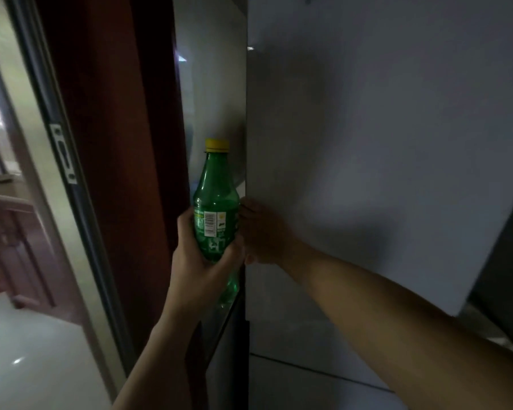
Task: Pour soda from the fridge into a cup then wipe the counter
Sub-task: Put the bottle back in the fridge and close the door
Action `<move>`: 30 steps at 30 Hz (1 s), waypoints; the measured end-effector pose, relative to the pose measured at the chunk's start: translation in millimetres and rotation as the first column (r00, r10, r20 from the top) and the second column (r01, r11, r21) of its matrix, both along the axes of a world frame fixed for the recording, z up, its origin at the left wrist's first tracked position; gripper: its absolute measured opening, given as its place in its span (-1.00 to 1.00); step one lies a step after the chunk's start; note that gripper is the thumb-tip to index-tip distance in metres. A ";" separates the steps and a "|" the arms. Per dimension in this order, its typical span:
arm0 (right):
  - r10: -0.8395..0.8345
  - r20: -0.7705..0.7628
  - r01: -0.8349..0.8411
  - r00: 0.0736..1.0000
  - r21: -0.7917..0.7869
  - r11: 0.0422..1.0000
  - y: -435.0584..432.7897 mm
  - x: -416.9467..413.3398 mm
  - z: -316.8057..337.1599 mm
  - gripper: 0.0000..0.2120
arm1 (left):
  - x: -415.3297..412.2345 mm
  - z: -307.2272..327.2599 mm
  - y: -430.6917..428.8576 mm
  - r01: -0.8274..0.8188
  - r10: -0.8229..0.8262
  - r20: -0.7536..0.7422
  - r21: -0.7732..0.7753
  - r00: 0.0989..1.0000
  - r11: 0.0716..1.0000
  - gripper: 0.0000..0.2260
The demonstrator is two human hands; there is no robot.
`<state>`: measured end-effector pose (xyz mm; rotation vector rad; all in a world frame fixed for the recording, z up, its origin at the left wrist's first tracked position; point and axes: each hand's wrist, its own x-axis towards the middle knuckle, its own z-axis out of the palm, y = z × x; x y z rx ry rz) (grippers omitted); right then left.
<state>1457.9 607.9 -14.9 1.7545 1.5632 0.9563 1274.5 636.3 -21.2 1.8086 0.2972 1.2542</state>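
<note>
A green plastic soda bottle [216,202] with a yellow cap stands upright in my left hand [199,261], which grips it around the label. My right hand [264,232] rests flat against the left edge of the grey fridge door [367,143], fingers curled at the door's edge just right of the bottle. The fridge's inside is hidden behind the door. No cup or counter is in view.
A dark red-brown wooden panel [116,143] stands just left of the fridge. Further left is a metal-framed sliding door [60,179] with a latch plate, and beyond it wooden furniture [9,238] on a pale glossy floor [27,350].
</note>
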 end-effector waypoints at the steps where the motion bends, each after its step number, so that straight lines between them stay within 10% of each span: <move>1: 0.013 -0.087 -0.019 0.996 -0.061 0.998 -6.9 -7.3 7.6 -0.69 | -8.5 2.1 -6.9 -0.011 0.012 -0.001 0.015 1.000 1.000 -0.49; 13: -0.010 0.187 0.003 0.982 0.036 0.999 -117.5 -99.0 10.1 -0.08 | -102.7 0.3 -133.3 -0.061 0.069 -0.062 0.118 0.996 0.991 -0.42; 26: -0.027 0.001 0.027 1.000 0.031 0.999 -293.0 -204.5 24.7 -0.57 | -167.1 31.2 -215.6 0.248 -0.251 -0.003 0.168 0.968 0.954 -0.43; 30: -0.180 -0.023 0.181 0.983 0.074 0.981 -338.0 -226.1 19.5 -0.41 | -189.1 28.4 -230.5 0.298 -0.308 0.054 0.140 0.950 0.944 -0.52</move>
